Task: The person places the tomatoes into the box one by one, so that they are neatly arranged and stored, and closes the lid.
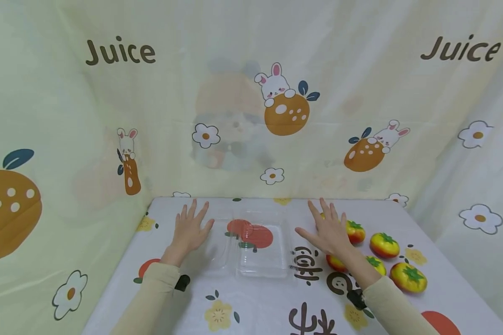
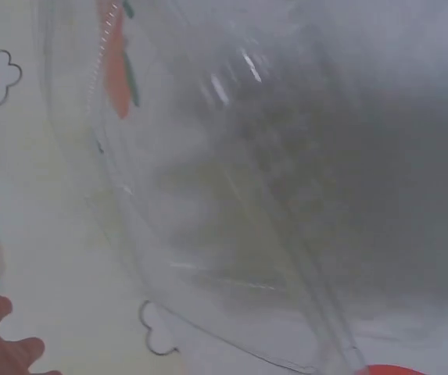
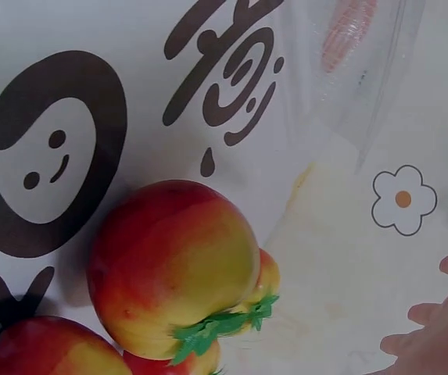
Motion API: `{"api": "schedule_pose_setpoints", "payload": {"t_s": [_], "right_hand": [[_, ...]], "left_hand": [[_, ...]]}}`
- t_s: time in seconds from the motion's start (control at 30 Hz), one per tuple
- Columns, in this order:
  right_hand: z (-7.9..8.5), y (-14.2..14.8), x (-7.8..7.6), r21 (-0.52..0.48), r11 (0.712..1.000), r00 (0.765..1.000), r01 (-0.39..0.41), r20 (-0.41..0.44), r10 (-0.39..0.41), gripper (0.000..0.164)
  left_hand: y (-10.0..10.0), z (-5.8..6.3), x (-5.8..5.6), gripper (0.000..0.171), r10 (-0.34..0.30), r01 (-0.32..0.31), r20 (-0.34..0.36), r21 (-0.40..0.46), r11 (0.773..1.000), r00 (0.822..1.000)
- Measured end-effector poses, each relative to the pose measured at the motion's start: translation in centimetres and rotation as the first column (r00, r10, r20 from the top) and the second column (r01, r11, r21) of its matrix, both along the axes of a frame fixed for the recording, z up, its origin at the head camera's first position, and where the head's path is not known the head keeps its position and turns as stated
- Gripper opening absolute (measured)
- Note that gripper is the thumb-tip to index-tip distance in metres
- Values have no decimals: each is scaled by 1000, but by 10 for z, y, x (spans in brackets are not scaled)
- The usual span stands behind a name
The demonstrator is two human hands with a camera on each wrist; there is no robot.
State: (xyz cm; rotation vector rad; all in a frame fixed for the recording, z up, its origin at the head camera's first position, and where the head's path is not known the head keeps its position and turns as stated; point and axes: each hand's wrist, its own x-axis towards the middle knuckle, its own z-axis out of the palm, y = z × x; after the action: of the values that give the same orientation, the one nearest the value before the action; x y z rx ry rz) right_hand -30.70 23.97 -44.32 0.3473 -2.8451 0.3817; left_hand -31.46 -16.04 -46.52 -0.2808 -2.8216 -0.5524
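Observation:
My left hand [image 1: 190, 229] is held with fingers spread over the left side of a clear plastic clamshell box [image 1: 263, 271]. The box lies opened out on the table, and its walls also fill much of the left wrist view [image 2: 231, 172]. My right hand [image 1: 330, 232] spreads its fingers to the right of the box and holds nothing. Near and partly behind that hand and forearm are several red-and-yellow persimmons [image 1: 384, 245] with green leafy tops. A large persimmon [image 3: 173, 266] shows close up in the right wrist view.
A white cloth [image 1: 251, 307] printed with flowers, red fruit and dark lettering covers the table. Pale curtains [image 1: 172, 153] with rabbit and orange prints hang at the back and both sides. Dark bands [image 1: 182, 282] circle both wrists.

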Motion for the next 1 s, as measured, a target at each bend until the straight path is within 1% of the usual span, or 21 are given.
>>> {"api": "schedule_pose_setpoints", "payload": {"t_s": [0.1,0.17,0.23,0.33,0.47,0.6,0.67,0.73,0.83,0.9,1.0], "right_hand": [[-3,4,1,-15,1000,1000,1,9,-1,93],[-5,7,1,-29,1000,1000,0,18,0,91],[-6,9,1,-42,999,1000,-3,22,4,90],[-6,14,0,-55,998,999,-16,26,18,88],[-8,22,-4,-56,998,999,-19,48,22,87],[-8,29,-9,-52,999,996,-8,91,13,87],[-6,32,-12,-53,999,995,-11,102,17,86],[-4,35,-15,-58,998,995,-16,102,22,83],[0,41,-20,-60,998,994,-23,105,29,78],[1,47,-25,-62,998,993,-24,117,31,76],[3,59,-33,-63,998,987,-14,161,24,75]], "left_hand": [[-11,-8,-2,57,-10,11,-18,64,998,1000],[-18,-12,-3,55,-20,21,-9,123,992,1000],[-26,-15,-3,54,-29,27,11,179,984,1000],[-38,-20,-3,54,-40,18,79,262,965,996],[-52,-25,0,53,-42,-6,141,321,947,989],[-63,-29,4,52,-27,-40,182,354,934,983],[-67,-31,6,53,-29,-47,194,377,925,981],[-71,-35,6,53,-42,-35,183,396,918,982],[-75,-42,7,53,-65,-13,159,447,895,985],[-77,-48,8,54,-84,-4,160,484,875,984],[-78,-55,10,54,-110,-8,179,555,832,978]]}}
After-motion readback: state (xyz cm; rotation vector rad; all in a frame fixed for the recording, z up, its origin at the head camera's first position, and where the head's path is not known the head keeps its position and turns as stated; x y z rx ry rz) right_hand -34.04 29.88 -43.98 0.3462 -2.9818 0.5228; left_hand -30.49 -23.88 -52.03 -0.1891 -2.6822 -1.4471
